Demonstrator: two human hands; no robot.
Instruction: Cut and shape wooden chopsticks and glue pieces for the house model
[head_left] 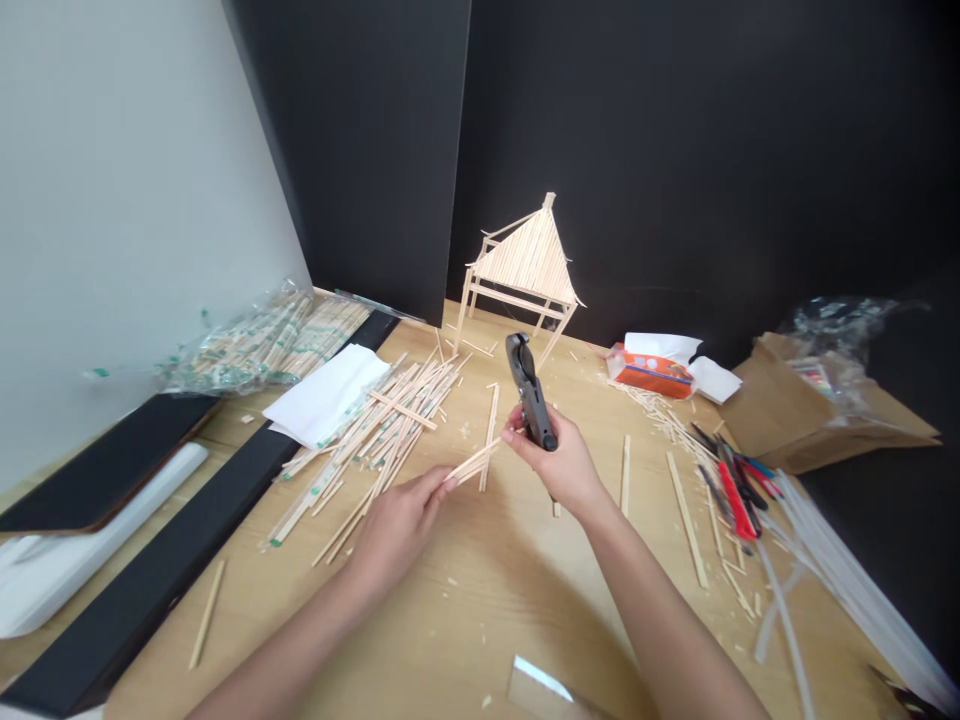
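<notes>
Pinched in my left hand (401, 515) are a few thin wooden sticks (472, 463), pointing up and to the right. Their far ends come close to the fingers of my right hand (559, 460); I cannot tell whether they touch. My right hand is closed around a dark grey hand tool (531, 390) with a hooked black head, held upright; its exact kind is unclear. Beyond the hands, a small wooden stick structure (525, 260) stands on legs, with a sloping triangular roof of sticks laid side by side. Loose sticks (490, 435) lie on the table beneath.
Left, a pile of wooden sticks (397, 420), white paper (330, 390) and bagged sticks (262, 340). Right, an orange tissue pack (651, 370), a brown paper bag (802, 405), red-handled pliers (736, 500) and long white strips (847, 580). A clear plate (544, 690) lies near me.
</notes>
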